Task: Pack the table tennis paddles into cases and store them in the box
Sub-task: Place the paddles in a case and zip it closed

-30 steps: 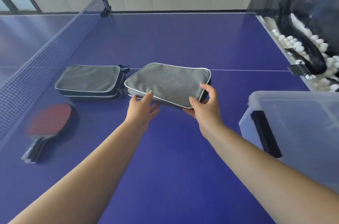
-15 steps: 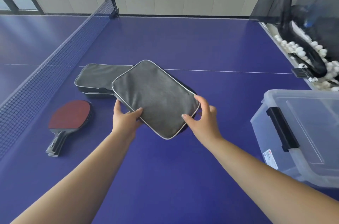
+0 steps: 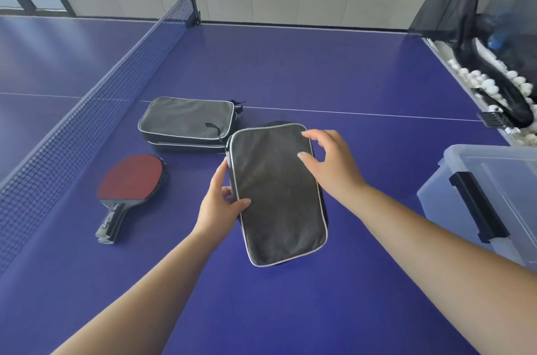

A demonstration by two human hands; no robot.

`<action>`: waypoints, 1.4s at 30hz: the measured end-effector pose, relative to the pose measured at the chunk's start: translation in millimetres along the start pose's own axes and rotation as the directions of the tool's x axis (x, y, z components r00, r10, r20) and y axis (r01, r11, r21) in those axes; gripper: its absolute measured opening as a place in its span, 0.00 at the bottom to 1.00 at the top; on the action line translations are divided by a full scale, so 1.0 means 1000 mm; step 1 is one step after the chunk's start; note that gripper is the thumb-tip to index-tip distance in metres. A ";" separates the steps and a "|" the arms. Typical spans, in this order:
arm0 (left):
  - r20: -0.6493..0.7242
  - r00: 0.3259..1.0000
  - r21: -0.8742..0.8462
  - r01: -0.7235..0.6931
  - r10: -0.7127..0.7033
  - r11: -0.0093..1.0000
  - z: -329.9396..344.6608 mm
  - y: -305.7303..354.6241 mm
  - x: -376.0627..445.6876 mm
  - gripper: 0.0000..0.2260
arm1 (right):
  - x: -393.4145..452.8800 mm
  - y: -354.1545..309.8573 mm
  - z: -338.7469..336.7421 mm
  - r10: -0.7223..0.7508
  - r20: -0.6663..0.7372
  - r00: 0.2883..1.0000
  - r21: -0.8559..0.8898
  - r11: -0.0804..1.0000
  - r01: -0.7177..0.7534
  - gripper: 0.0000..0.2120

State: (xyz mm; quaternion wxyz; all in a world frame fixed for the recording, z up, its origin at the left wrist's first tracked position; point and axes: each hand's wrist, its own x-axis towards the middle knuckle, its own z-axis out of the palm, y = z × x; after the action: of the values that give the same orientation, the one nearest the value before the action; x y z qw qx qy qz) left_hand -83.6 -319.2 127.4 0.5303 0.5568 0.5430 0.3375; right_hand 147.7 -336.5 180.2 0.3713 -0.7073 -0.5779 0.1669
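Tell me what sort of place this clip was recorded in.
Most likely an indoor table tennis room or training hall. The hands work on a blue table tennis table with a net across it, and a catch net holding many white balls hangs at its right end.

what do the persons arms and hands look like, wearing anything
Both arms are bare from the frame's lower edge to the wrists, with no sleeves in view. The left hand and right hand wear no gloves, and no rings, watch or bands are visible. Fingernails look short and unpainted.
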 end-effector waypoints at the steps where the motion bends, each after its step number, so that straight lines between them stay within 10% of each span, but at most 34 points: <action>1: 0.029 0.999 0.046 -0.021 0.020 0.999 -0.008 -0.001 0.003 0.42 | 0.005 -0.010 0.006 -0.039 0.002 0.999 -0.022 0.999 0.039 0.17; 24: 0.146 0.965 0.265 -0.250 0.217 0.931 -0.108 -0.016 0.044 0.45 | 0.065 -0.127 0.084 -0.053 0.156 0.986 0.013 0.999 0.051 0.09; 42: -0.095 0.995 -0.148 0.014 -0.028 0.989 -0.116 -0.016 0.059 0.25 | 0.063 -0.064 0.064 0.103 -0.048 0.994 0.091 0.991 -0.098 0.04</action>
State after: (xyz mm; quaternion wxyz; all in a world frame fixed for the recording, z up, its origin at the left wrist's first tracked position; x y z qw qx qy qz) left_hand -187.4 -239.2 124.7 0.5466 0.4932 0.5475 0.3977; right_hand 78.6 -252.3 195.8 0.4085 -0.7226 -0.5235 0.1922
